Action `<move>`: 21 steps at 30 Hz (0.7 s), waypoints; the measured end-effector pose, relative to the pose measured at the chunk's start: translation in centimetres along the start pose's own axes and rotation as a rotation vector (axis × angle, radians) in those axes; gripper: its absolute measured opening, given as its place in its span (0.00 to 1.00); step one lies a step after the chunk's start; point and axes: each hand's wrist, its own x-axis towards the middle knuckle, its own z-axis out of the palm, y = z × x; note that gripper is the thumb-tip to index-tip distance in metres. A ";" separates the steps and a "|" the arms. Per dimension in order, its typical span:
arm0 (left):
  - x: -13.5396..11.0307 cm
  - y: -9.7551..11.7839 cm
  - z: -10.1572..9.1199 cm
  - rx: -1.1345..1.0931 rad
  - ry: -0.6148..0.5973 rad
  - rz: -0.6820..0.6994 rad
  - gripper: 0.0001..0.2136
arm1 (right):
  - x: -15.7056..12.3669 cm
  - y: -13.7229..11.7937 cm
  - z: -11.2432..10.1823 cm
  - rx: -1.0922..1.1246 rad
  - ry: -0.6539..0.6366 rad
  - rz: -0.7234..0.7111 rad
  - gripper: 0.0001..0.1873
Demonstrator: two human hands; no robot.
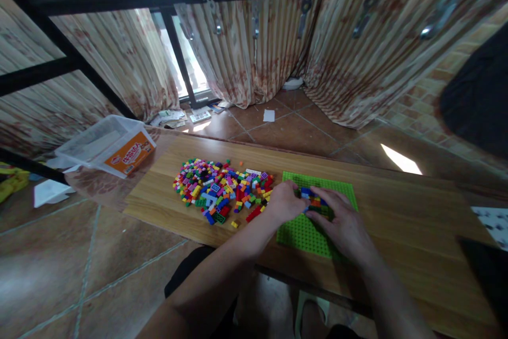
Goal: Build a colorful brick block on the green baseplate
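Observation:
A green studded baseplate (301,241) lies on the wooden table, with a small cluster of blue, orange and red building bricks (315,201) on it. My left hand (284,202) reaches over the plate's left side, its fingers closed in a pinch at the cluster's left edge on what looks like a small blue brick (307,207). My right hand (343,220) curls around the cluster from the right, thumb on the near side and fingers on the far side. The fingers partly hide the bricks. Left of the plate spreads a heap of loose multicoloured bricks (216,188).
The wooden table (400,228) extends right of the plate. A clear plastic box (91,140) with an orange label stands at the table's left end. A lone yellow brick (235,224) lies near the front edge. A dark flat object (484,270) is at the lower right.

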 end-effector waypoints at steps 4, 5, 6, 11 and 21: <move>0.2 -0.3 0.1 -0.023 0.006 0.012 0.17 | 0.2 -0.3 -0.1 0.016 -0.002 0.007 0.26; 0.2 -0.3 0.1 -0.023 0.005 0.018 0.16 | 0.2 -0.3 -0.3 0.024 -0.008 0.011 0.26; 0.2 -0.4 0.1 -0.022 0.001 0.027 0.16 | 0.2 -0.4 -0.4 0.032 -0.014 0.016 0.26; -0.1 -0.3 -0.5 0.000 -0.026 0.094 0.17 | 0.4 -0.4 -1.8 0.027 0.056 0.137 0.25; 0.4 -0.1 -5.4 -0.441 0.172 0.136 0.12 | 0.9 -0.1 -2.6 0.100 0.525 0.376 0.19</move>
